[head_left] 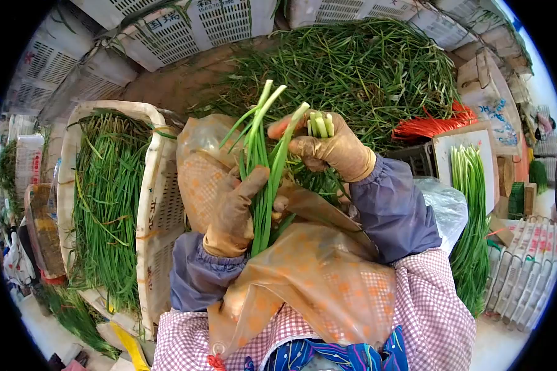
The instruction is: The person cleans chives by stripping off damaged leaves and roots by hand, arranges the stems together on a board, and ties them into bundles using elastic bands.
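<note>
My left hand (pixel 238 207), in a soiled tan glove, is closed around a few loose garlic chives (pixel 263 154) over my lap. Their pale stem ends point up and away from me, and the green leaves hang down past the palm. To its right, my right hand (pixel 337 148), gloved too, grips a small bunch of garlic chives (pixel 320 125) with pale ends level at the top. Its thumb and forefinger reach toward the left hand's stems; whether they touch them I cannot tell. The right hand partly hides its bunch's leaves.
A white plastic crate (pixel 151 229) full of chives stands at my left. Beyond my knees lies a heap of loose leaves (pixel 353 74). Red ties (pixel 433 125) and a bunch of trimmed chives (pixel 468 216) lie at right. Stacked crates (pixel 223 28) line the back.
</note>
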`<state>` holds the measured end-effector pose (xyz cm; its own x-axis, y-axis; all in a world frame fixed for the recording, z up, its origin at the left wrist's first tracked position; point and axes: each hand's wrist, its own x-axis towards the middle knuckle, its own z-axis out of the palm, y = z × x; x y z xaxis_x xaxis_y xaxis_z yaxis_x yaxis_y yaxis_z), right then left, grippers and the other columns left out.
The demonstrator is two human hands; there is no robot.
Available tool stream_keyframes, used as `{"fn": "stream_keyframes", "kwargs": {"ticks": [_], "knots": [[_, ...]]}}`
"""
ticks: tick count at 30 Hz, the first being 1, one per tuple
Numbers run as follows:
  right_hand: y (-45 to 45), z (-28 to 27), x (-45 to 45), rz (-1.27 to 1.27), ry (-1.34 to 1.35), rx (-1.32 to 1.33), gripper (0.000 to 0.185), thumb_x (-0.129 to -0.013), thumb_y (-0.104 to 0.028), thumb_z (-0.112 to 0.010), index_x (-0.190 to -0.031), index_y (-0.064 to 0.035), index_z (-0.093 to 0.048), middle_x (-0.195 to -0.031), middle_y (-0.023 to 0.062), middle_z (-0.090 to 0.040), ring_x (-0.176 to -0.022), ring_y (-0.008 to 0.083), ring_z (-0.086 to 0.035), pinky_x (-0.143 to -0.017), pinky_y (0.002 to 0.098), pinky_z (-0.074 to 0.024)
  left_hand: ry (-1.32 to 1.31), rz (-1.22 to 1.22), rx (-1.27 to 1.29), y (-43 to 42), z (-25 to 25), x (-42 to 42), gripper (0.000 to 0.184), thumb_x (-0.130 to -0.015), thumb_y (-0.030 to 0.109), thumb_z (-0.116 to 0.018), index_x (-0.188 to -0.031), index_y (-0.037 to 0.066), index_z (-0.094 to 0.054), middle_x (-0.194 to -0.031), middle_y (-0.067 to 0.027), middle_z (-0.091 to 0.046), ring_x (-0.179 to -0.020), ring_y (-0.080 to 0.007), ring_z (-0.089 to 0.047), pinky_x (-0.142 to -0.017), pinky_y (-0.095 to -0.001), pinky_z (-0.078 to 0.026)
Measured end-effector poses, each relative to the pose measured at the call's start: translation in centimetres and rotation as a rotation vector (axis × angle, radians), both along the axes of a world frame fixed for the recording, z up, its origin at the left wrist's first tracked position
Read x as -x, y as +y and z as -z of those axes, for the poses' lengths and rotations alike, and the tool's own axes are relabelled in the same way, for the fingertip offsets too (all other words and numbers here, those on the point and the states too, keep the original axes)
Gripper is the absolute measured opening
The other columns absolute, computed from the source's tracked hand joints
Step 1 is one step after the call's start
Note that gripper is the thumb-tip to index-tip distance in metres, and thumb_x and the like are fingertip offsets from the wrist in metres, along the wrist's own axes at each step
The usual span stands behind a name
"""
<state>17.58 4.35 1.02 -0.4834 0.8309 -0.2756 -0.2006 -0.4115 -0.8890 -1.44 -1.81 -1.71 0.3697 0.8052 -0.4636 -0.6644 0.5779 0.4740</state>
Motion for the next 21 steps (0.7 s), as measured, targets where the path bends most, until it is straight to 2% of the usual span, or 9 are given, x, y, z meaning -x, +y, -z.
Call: {"fn": "stream_keyframes", "kwargs": {"ticks": [7,9,10,11,13,16,18,20,21], "knots": [[0.2,0.8,-0.5,-0.002,-0.045,-0.061,0.018,-0.078,-0.009,-0.067,-0.094,-0.0007,-0.064,-0.062,-0.0007,-0.052,-0.045,0.0055,-0.039,-0.041,0.0207,-0.0293,-0.018,0.067,0.083,0.1,-0.1,-0.3,0.015,-0.088,0.012,-0.058,-0.099,0.003,-0.052,-0.072,-0.0080,-0.059,-0.053,-0.0195,-0.061,-0.041,-0.0269,-0.050],[0.7,1.0,-0.3,0.234,-0.184,-0.144,0.010,-0.083,-0.010,-0.063,-0.087,-0.0012,-0.065,-0.058,0.0011,-0.052,-0.045,0.0087,-0.043,-0.040,0.0227,-0.0313,-0.003,0.061,0.030,0.1,-0.3,-0.4,0.016,-0.088,0.012,-0.059,-0.099,0.003,-0.052,-0.071,-0.0081,-0.059,-0.054,-0.0193,-0.061,-0.042,-0.0262,-0.050],[0.2,0.1,-0.8,0.451,-0.039,-0.078,0.016,-0.087,-0.018,-0.060,-0.083,-0.0023,-0.063,-0.055,0.0018,-0.050,-0.044,0.0114,-0.045,-0.040,0.0241,-0.0318,0.057,0.044,-0.086,-0.1,-0.4,-0.5,0.017,-0.087,0.012,-0.060,-0.099,0.003,-0.052,-0.070,-0.0079,-0.059,-0.054,-0.0181,-0.060,-0.043,-0.0253,-0.048],[1.3,2.4,-2.9,0.486,0.200,-0.117,0.022,-0.089,-0.023,-0.057,-0.084,-0.0026,-0.062,-0.055,0.0006,-0.050,-0.043,0.0108,-0.044,-0.041,0.0240,-0.0312,0.116,0.027,-0.202,-0.3,-0.6,-0.6,0.018,-0.087,0.012,-0.061,-0.099,0.003,-0.052,-0.069,-0.0077,-0.058,-0.054,-0.0170,-0.059,-0.044,-0.0243,-0.047],[2.2,3.1,-5.4,0.591,0.344,-0.144,0.022,-0.089,-0.023,-0.057,-0.086,-0.0024,-0.061,-0.054,-0.0004,-0.048,-0.042,0.0096,-0.041,-0.041,0.0238,-0.0304,0.168,-0.016,-0.177,-0.5,-1.2,-0.9,0.018,-0.086,0.010,-0.062,-0.099,0.002,-0.053,-0.068,-0.0070,-0.058,-0.054,-0.0154,-0.058,-0.045,-0.0243,-0.047],[0.1,1.1,-4.5,0.722,-0.231,-0.233,0.024,-0.089,-0.024,-0.058,-0.079,-0.0022,-0.063,-0.053,-0.0020,-0.047,-0.043,0.0077,-0.040,-0.041,0.0224,-0.0297,0.332,-0.084,-0.162,-0.6,-1.5,-1.5,0.020,-0.085,0.006,-0.062,-0.102,0.000,-0.053,-0.070,-0.0057,-0.059,-0.056,-0.0131,-0.057,-0.046,-0.0248,-0.046],[-1.2,0.1,-3.0,0.602,-0.357,-0.410,0.022,-0.086,-0.025,-0.063,-0.087,-0.0036,-0.065,-0.062,0.0019,-0.058,-0.051,0.0109,-0.052,-0.046,0.0237,-0.0398,0.468,-0.113,-0.219,-0.8,-1.0,-1.9,0.025,-0.084,0.002,-0.060,-0.107,-0.001,-0.053,-0.077,-0.0041,-0.061,-0.061,-0.0093,-0.057,-0.052,-0.0244,-0.047],[-1.2,-0.7,-1.6,0.584,-0.425,-0.549,0.023,-0.085,-0.026,-0.065,-0.093,-0.0051,-0.066,-0.065,0.0046,-0.062,-0.054,0.0131,-0.056,-0.049,0.0245,-0.0437,0.564,-0.115,-0.246,-1.0,-0.9,-2.5,0.026,-0.084,0.003,-0.061,-0.109,-0.001,-0.053,-0.078,-0.0033,-0.061,-0.062,-0.0082,-0.056,-0.053,-0.0233,-0.046],[-0.7,-1.3,-1.3,0.450,-0.522,-0.745,0.025,-0.083,-0.021,-0.067,-0.101,-0.0050,-0.064,-0.068,0.0033,-0.062,-0.055,0.0120,-0.055,-0.048,0.0254,-0.0427,0.659,-0.121,-0.282,-1.0,-0.9,-2.7,0.028,-0.084,0.004,-0.061,-0.111,-0.001,-0.053,-0.079,-0.0025,-0.061,-0.064,-0.0070,-0.055,-0.055,-0.0222,-0.045]]}}
